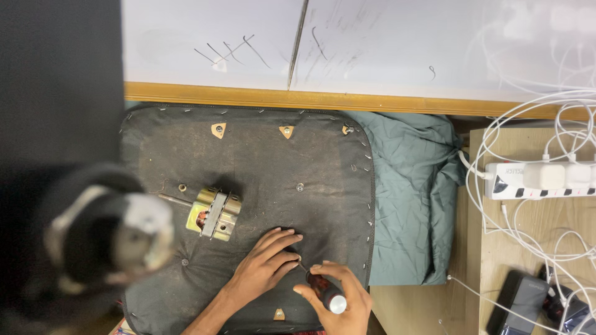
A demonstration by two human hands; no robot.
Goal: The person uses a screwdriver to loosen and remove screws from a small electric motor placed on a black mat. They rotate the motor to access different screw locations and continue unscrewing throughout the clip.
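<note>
Resting flat, fingers spread and holding nothing: left hand [268,263], palm down on black fabric-covered panel [248,161], near lower edge. Clenched round dark-handled screwdriver [323,290]: right hand [338,298], just beside left, shaft angled up-left toward left fingertips; tip itself too small to make out. Lying on panel, left of both hands and well apart from them: small electric motor [214,214], laminated metal core, copper winding visible, thin shaft pointing left. Set into panel: triangular brass-coloured fittings [218,129] along upper edge, one more at lower edge between the wrists; staples lining rim. Tucked beneath panel's right side: crumpled green cloth [413,186]. Crossing above: wooden strip [298,97] under scuffed white board [372,43]. Sprawling at right on wooden surface: white power strip [540,178] with plugs, tangle of white cables [528,124], dark flat device [521,301] at lower corner. Blocking lower-left view: blurred round black-and-white object [102,232], close to lens, overlapping panel's left edge.
</note>
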